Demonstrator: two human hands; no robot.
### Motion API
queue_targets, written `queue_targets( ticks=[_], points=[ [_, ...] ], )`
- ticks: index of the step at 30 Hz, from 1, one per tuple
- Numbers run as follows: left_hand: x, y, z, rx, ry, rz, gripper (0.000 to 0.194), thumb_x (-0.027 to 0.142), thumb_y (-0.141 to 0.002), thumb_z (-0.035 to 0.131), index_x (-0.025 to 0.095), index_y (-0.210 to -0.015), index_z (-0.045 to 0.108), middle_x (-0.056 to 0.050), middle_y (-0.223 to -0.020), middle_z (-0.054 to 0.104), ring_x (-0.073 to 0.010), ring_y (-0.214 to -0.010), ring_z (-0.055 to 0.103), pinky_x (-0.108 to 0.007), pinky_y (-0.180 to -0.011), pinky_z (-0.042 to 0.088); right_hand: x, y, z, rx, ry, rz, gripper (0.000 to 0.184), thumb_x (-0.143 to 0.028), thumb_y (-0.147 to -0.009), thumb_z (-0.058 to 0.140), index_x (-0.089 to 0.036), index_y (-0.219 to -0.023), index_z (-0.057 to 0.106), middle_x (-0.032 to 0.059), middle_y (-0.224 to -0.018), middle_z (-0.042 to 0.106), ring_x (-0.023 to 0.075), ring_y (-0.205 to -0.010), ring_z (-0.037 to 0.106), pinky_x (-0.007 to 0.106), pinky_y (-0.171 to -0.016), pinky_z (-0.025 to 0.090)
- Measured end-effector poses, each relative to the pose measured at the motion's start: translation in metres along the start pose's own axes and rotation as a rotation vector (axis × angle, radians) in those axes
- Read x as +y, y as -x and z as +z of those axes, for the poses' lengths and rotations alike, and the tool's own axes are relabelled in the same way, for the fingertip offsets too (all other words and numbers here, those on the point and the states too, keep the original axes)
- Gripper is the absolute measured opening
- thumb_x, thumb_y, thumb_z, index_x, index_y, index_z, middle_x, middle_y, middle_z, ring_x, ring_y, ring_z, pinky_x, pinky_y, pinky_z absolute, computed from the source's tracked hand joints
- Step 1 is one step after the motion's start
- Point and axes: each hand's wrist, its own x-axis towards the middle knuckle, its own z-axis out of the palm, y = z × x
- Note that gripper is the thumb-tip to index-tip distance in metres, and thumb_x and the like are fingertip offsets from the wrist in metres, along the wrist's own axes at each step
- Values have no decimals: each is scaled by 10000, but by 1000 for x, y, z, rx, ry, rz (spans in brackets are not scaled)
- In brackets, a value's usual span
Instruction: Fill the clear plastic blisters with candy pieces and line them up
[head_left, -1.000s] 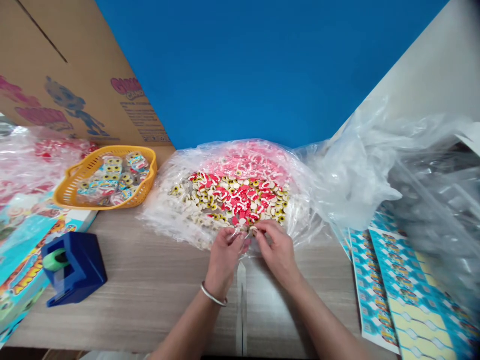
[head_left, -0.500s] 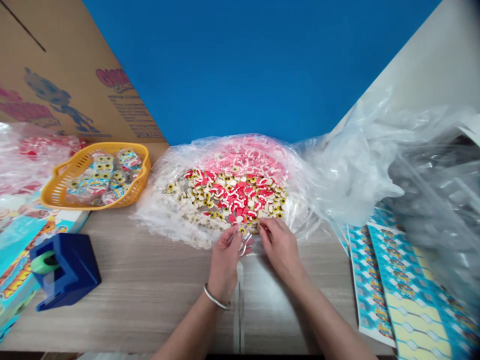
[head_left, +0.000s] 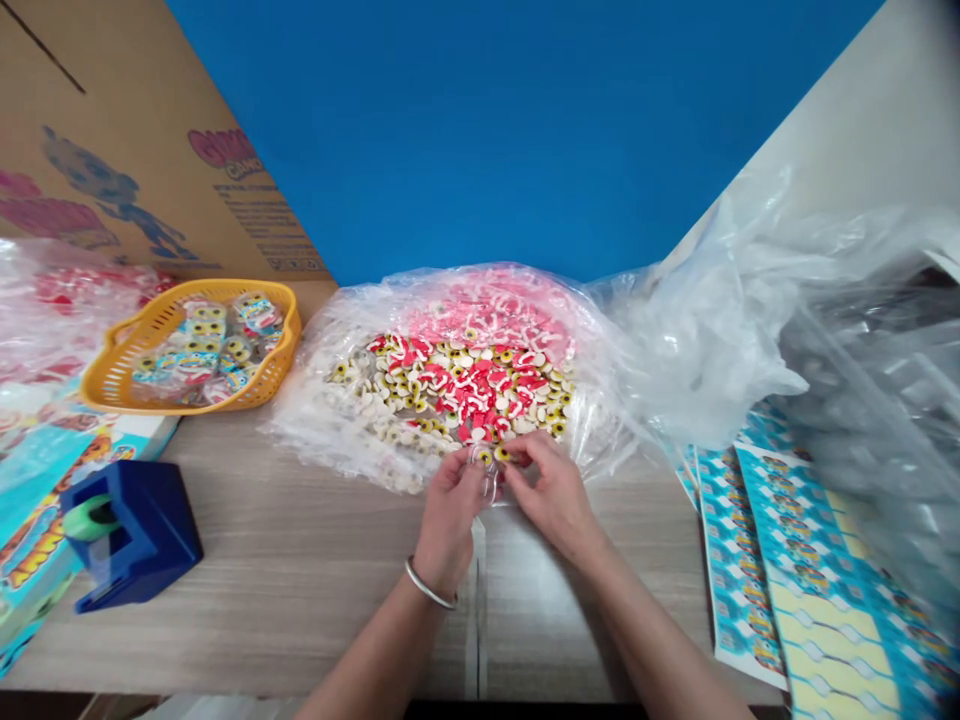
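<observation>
**Q:** Along the left edge of the wood-grain tabletop (head_left: 300, 610), what bounds the work?

**A:** A cardboard carton (head_left: 127, 170) stands behind a yellow plastic basket (head_left: 187, 345) of small packets. A printed box (head_left: 37, 520) sits nearest the edge, just beside a blue tape dispenser (head_left: 131, 535). A stretch of tabletop separates the dispenser from the hands.

**Q:** Hands?

**A:** The left hand (head_left: 450, 525) is curled, its thumb and fingers pinching a small clear plastic piece (head_left: 487, 475). The right hand (head_left: 551, 500) is nearly closed, its fingertips (head_left: 510, 465) at a yellow-eyed gummy (head_left: 502, 454) touching that piece. Firm grip or light touch: cannot tell.

**Q:** Where is the candy?

**A:** The gummies lie heaped in a clear plastic bag (head_left: 450, 390), directly beyond the hands, its near rim touching both.

**Q:** Right side?

**A:** Bunched clear film (head_left: 712, 350) rises beside the bag, and printed blue sheets (head_left: 810, 570) lie along the right edge.
</observation>
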Motion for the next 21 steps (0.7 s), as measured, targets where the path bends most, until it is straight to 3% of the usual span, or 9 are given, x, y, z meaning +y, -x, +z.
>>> queue_targets(
  ticks=[8, 11, 17, 21],
  points=[
    [-7, -4, -2, -37, 11, 82, 355, 294, -643, 855, 190, -944, 698, -11, -881, 731, -132, -736, 644, -249, -705, 499, -11, 7, 7, -82, 272, -95, 151, -192, -909, 574, -216, -1015, 678, 62, -964, 676, 221, -918, 610, 351, -830, 413],
    [-8, -4, -2, -25, 8, 82, 332, 302, -655, 846, 185, -923, 689, -15, -885, 730, -141, -774, 655, -261, -751, 506, -15, 7, 8, -92, 246, -50, 160, -208, -910, 586, -224, -1034, 686, 46, -939, 681, 209, -885, 615, 341, -818, 405],
    [-8, -1, -1, 8, -12, 88, 301, 367, -692, 821, 181, -887, 686, -27, -884, 739, -144, -764, 668, -270, -755, 518, -20, 1, 10, -67, 220, 58, 110, -195, -928, 558, -208, -888, 660, 43, -885, 661, 208, -858, 612, 326, -802, 418],
    [-8, -2, -1, -12, -16, 51, 411, 442, -664, 844, 182, -930, 669, -38, -871, 740, -162, -691, 693, -296, -680, 540, -11, -20, 3, -49, 213, 58, 167, -190, -940, 533, -213, -1024, 676, 57, -971, 660, 197, -884, 625, 301, -809, 455]
  ],
)
